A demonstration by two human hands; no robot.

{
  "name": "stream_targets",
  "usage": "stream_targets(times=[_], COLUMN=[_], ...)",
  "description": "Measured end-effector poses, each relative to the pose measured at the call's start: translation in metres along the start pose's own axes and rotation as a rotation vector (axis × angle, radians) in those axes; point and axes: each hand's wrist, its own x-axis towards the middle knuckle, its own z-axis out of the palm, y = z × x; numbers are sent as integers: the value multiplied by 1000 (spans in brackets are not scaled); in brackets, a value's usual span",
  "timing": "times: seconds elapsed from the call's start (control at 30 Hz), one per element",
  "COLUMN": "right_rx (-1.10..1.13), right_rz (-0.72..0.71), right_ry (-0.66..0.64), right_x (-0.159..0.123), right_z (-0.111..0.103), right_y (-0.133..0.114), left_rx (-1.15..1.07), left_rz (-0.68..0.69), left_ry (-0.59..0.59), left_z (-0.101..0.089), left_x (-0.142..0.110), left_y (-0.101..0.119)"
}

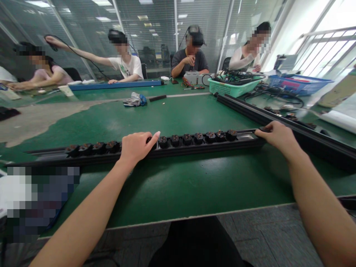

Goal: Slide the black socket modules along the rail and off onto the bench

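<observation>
A long black power strip housing [194, 149] lies across the green table in front of me, its open channel facing up. Several round black socket modules [187, 139] stand in a row inside it, with copper-coloured contacts on top. My left hand [136, 145] is wrapped over the housing near its middle, thumb stretched along the row, covering some of the modules. At the right end, my right hand [275, 135] has its fingers closed on the housing's end. A small dark piece shows at those fingertips, too hidden to name. Bare metallic channel shows just left of that hand.
Another long black housing [278, 122] lies slantwise at right. Behind it are a green basket [230, 88] of cables and a blue tray [300, 85]. Crumpled gloves [135, 99] and a short black bar [157, 98] lie mid-table. Several people sit across the table [178, 178].
</observation>
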Motion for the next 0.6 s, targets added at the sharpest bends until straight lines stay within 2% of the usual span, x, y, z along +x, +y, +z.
stream_targets(times=[0.33, 0.6], right_rx=[-81, -197], right_rz=[-1, 37], right_ry=[37, 20], right_x=[5, 16], right_z=[1, 4], right_y=[10, 34], left_rx=[-7, 13], left_rz=[3, 8], left_ry=[6, 14], left_z=[0, 1], left_x=[0, 0], left_y=[0, 0])
